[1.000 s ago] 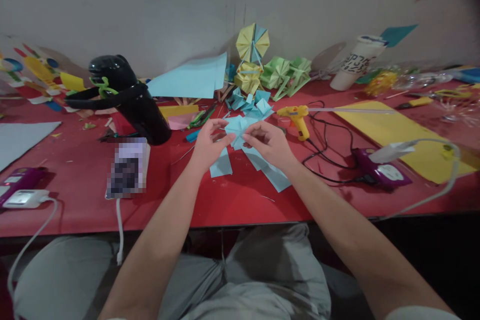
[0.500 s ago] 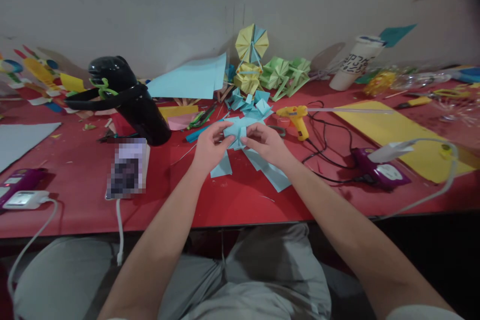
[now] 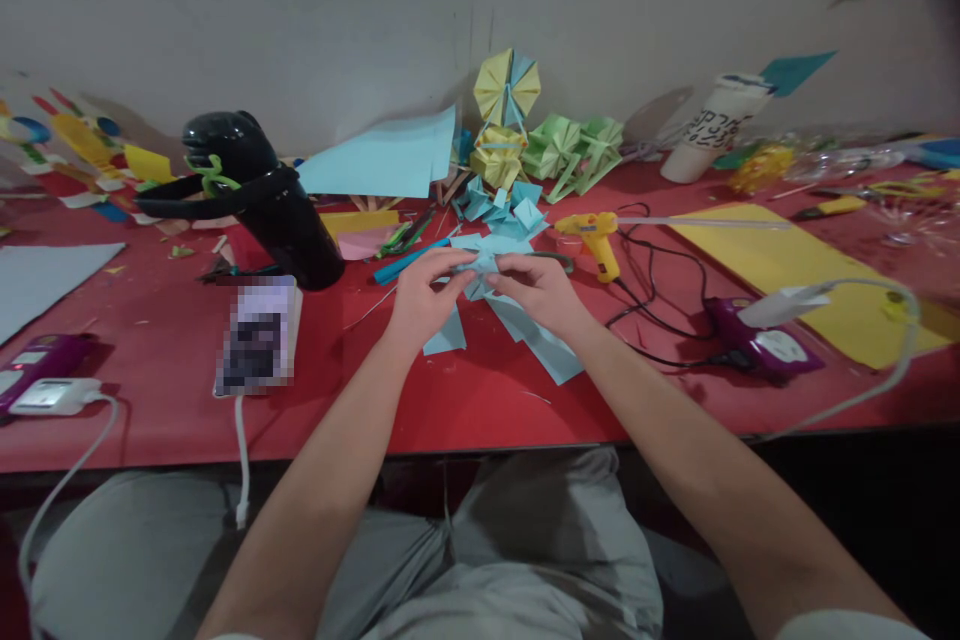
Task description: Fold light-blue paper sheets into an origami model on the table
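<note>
Nearest to you, your legs in grey trousers are below the edge of the red table. Your left forearm and your right forearm reach forward from the two lower sides and come closer together above the table. Your left hand and your right hand are facing each other, with the fingers bent and the thumbs on the near side. Both hands are grasping, by a pinch of thumb and fingers, the folded paper between them

This paper is light blue, small, and has several creases and layers; the fingers cover part of it, so its full shape I cannot tell. It is near the middle of the table, with loose light-blue pieces lying close around it

To the left is a black tumbler, which is tilted. To the right, beyond your hand, a yellow glue gun lies with its dark cable, and a yellow sheet is farther right. Behind your hands there are small blue folded pieces, then yellow and green paper models near the grey wall
</note>
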